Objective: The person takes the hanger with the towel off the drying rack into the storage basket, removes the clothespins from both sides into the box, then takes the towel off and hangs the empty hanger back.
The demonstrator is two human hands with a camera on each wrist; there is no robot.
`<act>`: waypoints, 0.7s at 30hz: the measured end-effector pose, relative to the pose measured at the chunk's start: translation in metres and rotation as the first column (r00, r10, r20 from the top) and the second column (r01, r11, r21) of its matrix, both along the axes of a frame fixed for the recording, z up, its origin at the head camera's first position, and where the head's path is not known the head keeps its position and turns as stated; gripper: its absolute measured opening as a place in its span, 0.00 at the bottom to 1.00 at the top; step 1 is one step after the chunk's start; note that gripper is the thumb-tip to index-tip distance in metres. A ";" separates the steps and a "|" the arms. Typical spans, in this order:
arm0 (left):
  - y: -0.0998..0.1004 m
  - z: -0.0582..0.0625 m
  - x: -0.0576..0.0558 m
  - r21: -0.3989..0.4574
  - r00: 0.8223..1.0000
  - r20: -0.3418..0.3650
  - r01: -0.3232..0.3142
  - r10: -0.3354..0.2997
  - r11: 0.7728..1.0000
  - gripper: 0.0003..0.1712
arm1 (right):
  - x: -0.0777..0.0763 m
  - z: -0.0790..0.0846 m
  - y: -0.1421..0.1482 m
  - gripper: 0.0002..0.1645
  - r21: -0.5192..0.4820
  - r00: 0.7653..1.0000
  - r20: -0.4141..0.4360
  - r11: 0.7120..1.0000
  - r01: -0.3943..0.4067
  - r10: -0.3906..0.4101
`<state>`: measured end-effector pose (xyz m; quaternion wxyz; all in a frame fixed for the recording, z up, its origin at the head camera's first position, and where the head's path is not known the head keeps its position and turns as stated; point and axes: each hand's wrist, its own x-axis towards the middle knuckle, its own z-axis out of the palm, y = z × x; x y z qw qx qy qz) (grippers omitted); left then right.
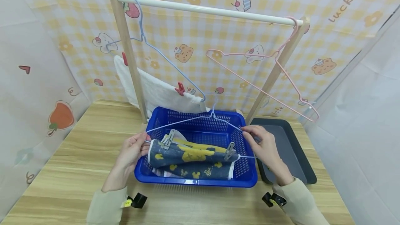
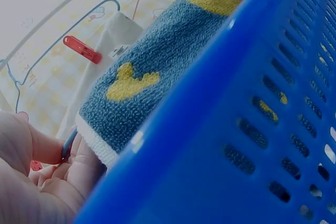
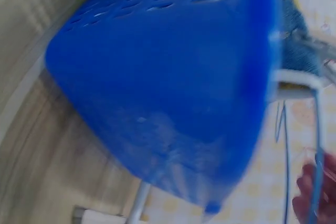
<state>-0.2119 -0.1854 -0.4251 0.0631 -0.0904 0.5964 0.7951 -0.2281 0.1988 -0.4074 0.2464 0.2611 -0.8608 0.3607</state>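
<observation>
My left hand pinches the left end of a light blue wire hanger over the basket. The right hand grips its sloping right arm between thumb and fingers. Over the hanger's lower bar hangs a dark blue and yellow towel with white edging. Two grey clips, a left one and a right one, fasten it. Below is a blue plastic basket, with more cloth partly hidden inside. In the right wrist view, the fingers are partly out of frame beside the hanger wire.
A wooden rack with a white rail stands behind. From it hang a blue hanger bearing a white towel with red clips, and a pink hanger. At right, a dark grey tray lies on the wooden table.
</observation>
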 end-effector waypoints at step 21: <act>0.002 0.001 0.000 0.008 0.999 0.022 -0.026 0.025 1.000 0.22 | 0.010 0.008 -0.020 0.14 0.045 0.973 0.072 0.974 -0.222 0.218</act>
